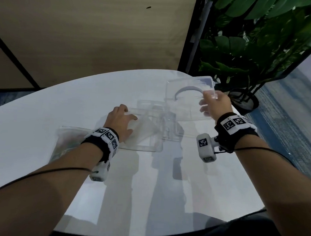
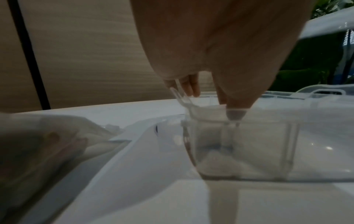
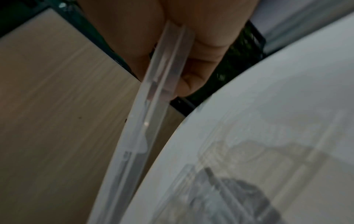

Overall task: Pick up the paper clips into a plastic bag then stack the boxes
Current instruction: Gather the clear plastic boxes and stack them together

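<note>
On the white table (image 1: pixel 147 180), the right hand (image 1: pixel 215 104) is pinching a clear lid (image 1: pixel 188 94) aloft; the left hand (image 1: pixel 119 121) is gripping a clear box (image 1: pixel 146 137) by its rim

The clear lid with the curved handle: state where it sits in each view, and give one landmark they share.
Head: lid with the curved handle, upper right, raised above the table, gripped by the right hand.
Left wrist: blurred strip at the top right edge, probably the same lid.
Right wrist: seen edge-on, running centre to bottom, pinched by the fingers.
Shared landmark: white table.
</note>
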